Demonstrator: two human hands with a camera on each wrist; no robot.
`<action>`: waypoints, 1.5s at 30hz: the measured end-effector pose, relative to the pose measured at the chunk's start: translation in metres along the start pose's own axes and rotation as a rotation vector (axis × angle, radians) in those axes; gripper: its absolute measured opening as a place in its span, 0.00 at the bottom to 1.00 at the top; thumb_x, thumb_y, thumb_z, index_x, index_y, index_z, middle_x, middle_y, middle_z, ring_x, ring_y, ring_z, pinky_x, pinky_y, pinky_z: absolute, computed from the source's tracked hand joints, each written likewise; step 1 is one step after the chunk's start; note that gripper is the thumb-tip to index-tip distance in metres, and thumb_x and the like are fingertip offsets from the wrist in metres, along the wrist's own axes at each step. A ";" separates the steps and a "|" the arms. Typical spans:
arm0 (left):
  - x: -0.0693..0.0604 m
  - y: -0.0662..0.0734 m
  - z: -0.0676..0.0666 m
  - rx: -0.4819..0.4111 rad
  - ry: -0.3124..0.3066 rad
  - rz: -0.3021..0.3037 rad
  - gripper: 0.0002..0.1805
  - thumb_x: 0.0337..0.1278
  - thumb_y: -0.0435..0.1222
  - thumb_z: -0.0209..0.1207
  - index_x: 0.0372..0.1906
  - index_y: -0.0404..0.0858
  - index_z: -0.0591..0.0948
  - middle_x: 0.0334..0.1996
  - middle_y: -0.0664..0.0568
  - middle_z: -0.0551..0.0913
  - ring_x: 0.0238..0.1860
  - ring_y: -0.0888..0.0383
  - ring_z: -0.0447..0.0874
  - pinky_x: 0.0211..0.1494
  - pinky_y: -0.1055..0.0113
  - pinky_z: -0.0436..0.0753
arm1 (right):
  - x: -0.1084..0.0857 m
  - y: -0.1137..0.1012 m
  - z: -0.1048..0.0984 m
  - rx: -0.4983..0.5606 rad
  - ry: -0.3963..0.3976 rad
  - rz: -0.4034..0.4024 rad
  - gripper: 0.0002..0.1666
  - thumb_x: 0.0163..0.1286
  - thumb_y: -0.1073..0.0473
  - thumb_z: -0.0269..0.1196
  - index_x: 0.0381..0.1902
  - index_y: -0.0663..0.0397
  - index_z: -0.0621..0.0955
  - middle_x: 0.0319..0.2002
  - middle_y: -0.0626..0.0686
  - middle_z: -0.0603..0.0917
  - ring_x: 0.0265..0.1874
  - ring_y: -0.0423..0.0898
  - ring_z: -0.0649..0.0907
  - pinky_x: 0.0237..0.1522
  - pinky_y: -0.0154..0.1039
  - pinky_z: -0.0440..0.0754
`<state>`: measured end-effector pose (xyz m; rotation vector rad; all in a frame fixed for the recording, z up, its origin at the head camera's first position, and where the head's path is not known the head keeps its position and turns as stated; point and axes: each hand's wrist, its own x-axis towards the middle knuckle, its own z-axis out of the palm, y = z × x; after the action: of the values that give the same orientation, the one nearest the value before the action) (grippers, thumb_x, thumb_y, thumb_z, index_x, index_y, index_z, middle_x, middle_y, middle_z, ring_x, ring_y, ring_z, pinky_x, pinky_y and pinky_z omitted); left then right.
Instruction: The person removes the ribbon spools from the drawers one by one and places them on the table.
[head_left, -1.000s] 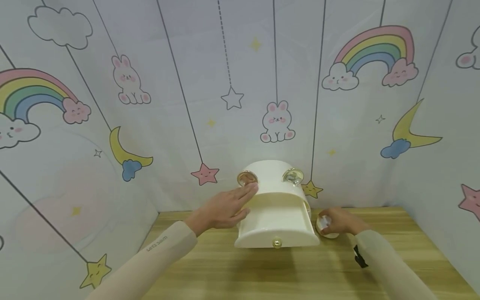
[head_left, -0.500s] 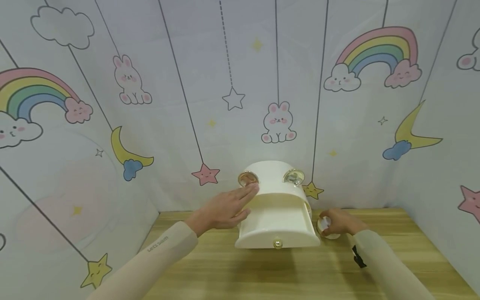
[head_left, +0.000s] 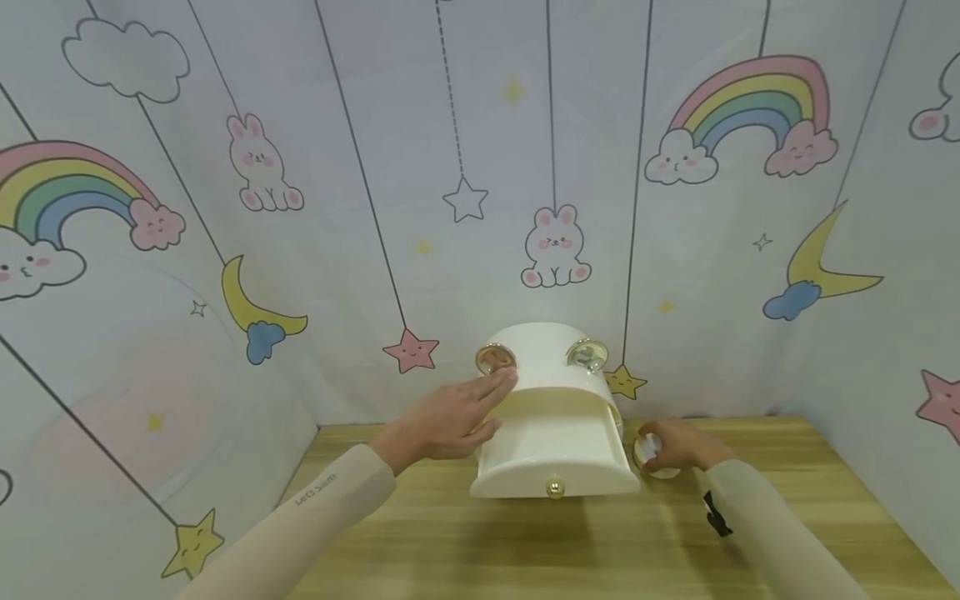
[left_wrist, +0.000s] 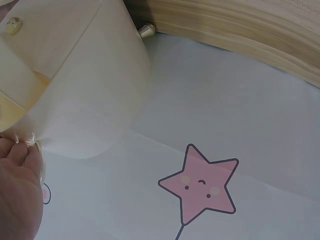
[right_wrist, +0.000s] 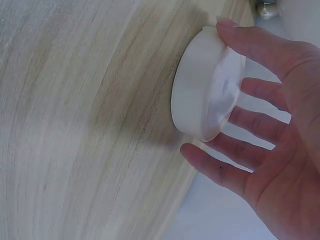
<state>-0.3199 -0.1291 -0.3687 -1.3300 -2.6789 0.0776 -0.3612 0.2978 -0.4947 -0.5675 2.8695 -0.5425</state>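
A small cream cabinet [head_left: 543, 358] with a curved top stands against the back wall, its drawer [head_left: 517, 477] pulled out toward me. The drawer front has a gold knob [head_left: 555, 487]. My left hand [head_left: 450, 419] rests on the cabinet's left side, fingers extended to just below a round gold cup-like piece [head_left: 491, 357]. To the right of the cabinet, my right hand [head_left: 688, 443] holds a white round, thick disc [right_wrist: 195, 82] with a shiny pale face. In the right wrist view, the thumb is at the disc's upper edge and the fingers lie along its far side.
A second gold cup-like piece [head_left: 587, 355] sits on the cabinet's right. Below is a wood-grain tabletop [head_left: 420, 542]. Cloth walls [head_left: 360, 275] printed with stars, rabbits and rainbows close off the back and sides. A small black item [head_left: 717, 514] shows beside the right sleeve.
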 end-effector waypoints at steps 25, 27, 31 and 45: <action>-0.003 0.002 0.000 -0.026 0.021 0.005 0.38 0.83 0.49 0.42 0.86 0.40 0.47 0.87 0.48 0.50 0.86 0.50 0.55 0.83 0.53 0.68 | -0.016 -0.004 -0.017 -0.004 0.126 -0.091 0.39 0.63 0.49 0.76 0.61 0.76 0.79 0.58 0.73 0.84 0.58 0.73 0.82 0.60 0.69 0.81; -0.003 0.002 0.000 -0.031 0.018 0.003 0.38 0.83 0.49 0.41 0.87 0.41 0.47 0.87 0.48 0.50 0.86 0.50 0.55 0.84 0.54 0.67 | -0.018 -0.008 -0.020 -0.014 0.149 -0.114 0.36 0.65 0.51 0.75 0.59 0.74 0.81 0.56 0.72 0.86 0.55 0.71 0.85 0.57 0.66 0.84; -0.002 0.001 0.001 -0.031 0.011 -0.002 0.38 0.83 0.50 0.41 0.87 0.41 0.47 0.87 0.49 0.49 0.86 0.50 0.54 0.85 0.54 0.65 | -0.025 -0.019 -0.027 -0.033 0.192 -0.157 0.30 0.68 0.52 0.73 0.57 0.72 0.83 0.53 0.70 0.88 0.49 0.66 0.88 0.51 0.61 0.88; -0.001 -0.002 0.004 -0.022 0.030 0.006 0.38 0.83 0.49 0.42 0.87 0.41 0.48 0.87 0.48 0.51 0.85 0.50 0.56 0.84 0.54 0.67 | -0.061 -0.085 -0.053 -0.105 0.395 -0.290 0.19 0.68 0.57 0.73 0.53 0.61 0.87 0.47 0.58 0.92 0.43 0.55 0.90 0.45 0.52 0.90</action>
<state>-0.3214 -0.1311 -0.3725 -1.3342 -2.6591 0.0288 -0.2887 0.2656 -0.4076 -1.0071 3.2204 -0.6070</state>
